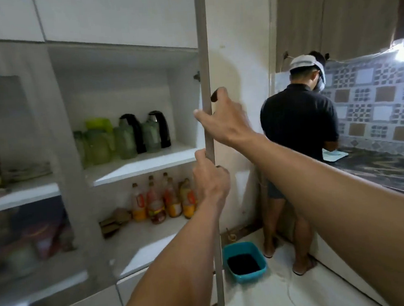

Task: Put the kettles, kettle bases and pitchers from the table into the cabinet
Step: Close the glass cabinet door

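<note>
Both the left hand [209, 176] and the right hand [222, 119] are gripping the cabinet door [203, 56] edge, while kettles [157, 129] and pitchers [98, 141] are sitting shelved (table unseen), suggesting storing is nearly finished.

The upper shelf [148, 165] of the open cabinet carries the kettles and pitchers. Taking the rightmost black-handled kettle [157, 131] as the landmark: a second kettle [130, 136] stands just left of it, and further left sit green translucent pitchers [97, 141], crowded together, one with a bright green lid. The lower shelf [140, 239], below the kettle, holds a cluster of bottles [163, 200] with orange and red labels, and some flat brown items [115, 222] left of them. Down on the floor [291, 293], right of the kettle's shelf, rests a blue tub [244, 261] with dark contents.
</note>
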Tool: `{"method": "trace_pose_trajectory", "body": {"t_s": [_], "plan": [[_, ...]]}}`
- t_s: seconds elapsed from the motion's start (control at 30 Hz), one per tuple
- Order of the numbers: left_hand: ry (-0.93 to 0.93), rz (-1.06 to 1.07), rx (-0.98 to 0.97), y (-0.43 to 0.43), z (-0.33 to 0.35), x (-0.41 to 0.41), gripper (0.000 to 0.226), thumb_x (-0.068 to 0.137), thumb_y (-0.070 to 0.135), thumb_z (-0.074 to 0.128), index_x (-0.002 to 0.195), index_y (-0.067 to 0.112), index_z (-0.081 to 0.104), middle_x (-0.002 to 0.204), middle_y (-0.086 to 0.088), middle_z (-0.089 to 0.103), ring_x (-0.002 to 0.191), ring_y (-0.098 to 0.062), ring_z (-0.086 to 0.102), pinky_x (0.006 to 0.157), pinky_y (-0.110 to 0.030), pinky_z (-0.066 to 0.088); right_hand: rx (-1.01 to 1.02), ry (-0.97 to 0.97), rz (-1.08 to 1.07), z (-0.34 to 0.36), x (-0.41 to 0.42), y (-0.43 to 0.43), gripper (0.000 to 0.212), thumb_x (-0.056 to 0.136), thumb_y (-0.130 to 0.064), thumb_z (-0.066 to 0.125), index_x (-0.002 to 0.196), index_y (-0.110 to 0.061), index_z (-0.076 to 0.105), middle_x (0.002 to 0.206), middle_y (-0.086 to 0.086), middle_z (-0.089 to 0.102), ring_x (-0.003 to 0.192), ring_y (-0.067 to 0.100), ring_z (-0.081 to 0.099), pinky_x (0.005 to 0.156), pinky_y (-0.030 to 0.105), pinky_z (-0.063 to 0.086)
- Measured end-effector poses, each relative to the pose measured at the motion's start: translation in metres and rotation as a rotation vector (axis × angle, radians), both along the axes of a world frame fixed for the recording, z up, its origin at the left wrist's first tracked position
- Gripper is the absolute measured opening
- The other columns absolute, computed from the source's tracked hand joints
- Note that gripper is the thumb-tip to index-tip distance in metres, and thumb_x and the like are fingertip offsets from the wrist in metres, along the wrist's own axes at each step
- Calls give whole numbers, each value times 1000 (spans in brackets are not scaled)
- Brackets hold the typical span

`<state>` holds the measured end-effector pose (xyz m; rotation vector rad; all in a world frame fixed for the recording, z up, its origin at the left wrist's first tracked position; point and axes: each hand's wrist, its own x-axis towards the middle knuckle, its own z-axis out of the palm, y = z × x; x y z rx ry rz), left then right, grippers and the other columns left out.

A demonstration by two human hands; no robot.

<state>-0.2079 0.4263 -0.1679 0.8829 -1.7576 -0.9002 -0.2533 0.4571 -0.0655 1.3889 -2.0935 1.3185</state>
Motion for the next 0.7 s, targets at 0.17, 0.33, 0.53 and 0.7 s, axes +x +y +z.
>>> {"method": "trace_pose_trajectory", "body": {"t_s": [0.17, 0.33, 0.53, 0.7], "plan": [[-17, 195, 127, -78, 8, 79, 28, 88, -2, 57, 114, 8, 56, 112, -11, 67, 104, -29, 64, 75, -30, 48, 87, 112, 123, 1, 61, -88, 65, 83, -61, 65, 126, -16, 46, 126, 13, 54, 109, 35, 58, 84, 38, 47], [34, 351, 172, -173, 7, 120, 20, 86, 2, 63, 96, 18, 57, 102, -4, 68, 95, -23, 63, 72, -24, 41, 45, 54, 291, -2, 95, -192, 61, 75, -64, 71, 113, -24, 46, 120, 14, 53, 106, 36, 57, 92, 49, 52], [-8, 485, 130, -287, 2, 146, 23, 89, 9, 66, 110, 13, 59, 111, -10, 65, 99, -24, 63, 78, -30, 51, 58, 31, 311, -2, 122, -315, 70, 72, -64, 73, 121, -24, 43, 144, 21, 28, 124, 51, 40, 93, 53, 50], [-67, 562, 150, -364, 10, 154, 29, 89, 14, 69, 116, 12, 60, 109, -5, 69, 98, -21, 64, 79, -30, 51, 53, 85, 290, 0, 128, -396, 68, 73, -65, 73, 118, -24, 43, 139, 17, 23, 120, 42, 35, 82, 41, 43]]}}
